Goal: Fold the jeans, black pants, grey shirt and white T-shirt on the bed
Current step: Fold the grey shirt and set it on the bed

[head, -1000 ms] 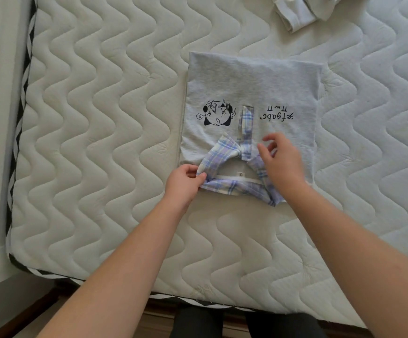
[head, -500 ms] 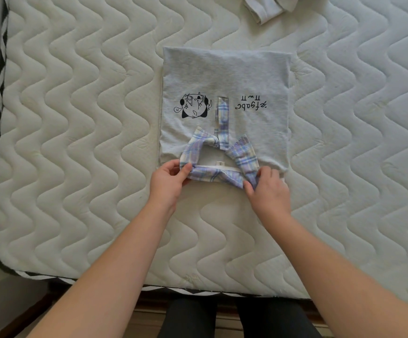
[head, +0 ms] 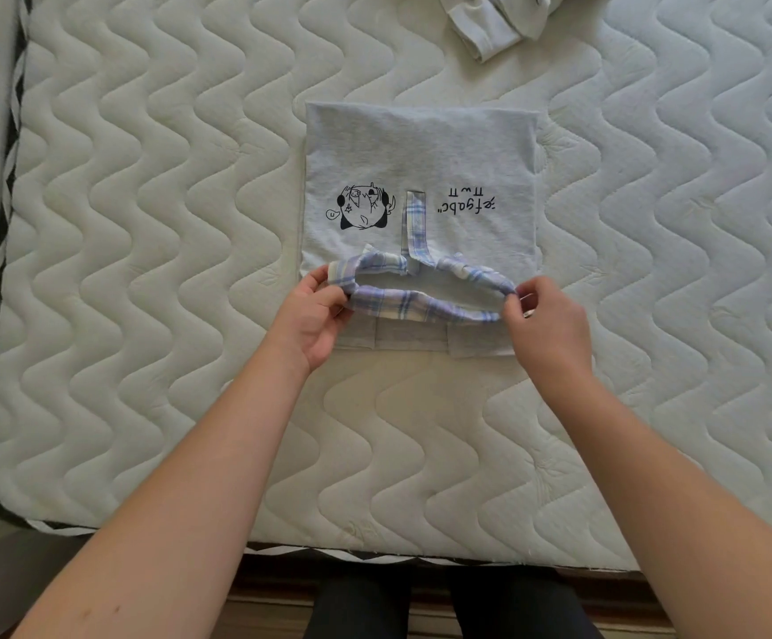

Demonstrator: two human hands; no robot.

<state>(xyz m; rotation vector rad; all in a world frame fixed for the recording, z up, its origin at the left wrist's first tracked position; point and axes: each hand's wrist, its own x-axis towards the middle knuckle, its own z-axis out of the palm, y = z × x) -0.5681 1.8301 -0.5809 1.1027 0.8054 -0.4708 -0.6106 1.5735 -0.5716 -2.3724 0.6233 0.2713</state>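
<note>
Grey shirt (head: 421,168) lies mid-mattress (head: 144,269), already squared into rectangle, print up. I see left hand (head: 312,315) and right hand (head: 545,325) each pinching one end of plaid collar (head: 421,304), stretched toward near edge. White garment (head: 490,20) bunched at far edge, unfolded. Jeans, black pants not visible; I judge task midway at best

left hand (head: 311,315) and right hand (head: 546,321) pinching plaid collar (head: 425,306), grey shirt (head: 421,168) on mattress (head: 144,269)

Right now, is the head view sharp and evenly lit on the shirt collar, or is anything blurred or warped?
Head view: grey shirt and plaid collar sharp, soft even light, no glare; wide-angle bending warps the mattress edges; white garment cropped at top.
</note>
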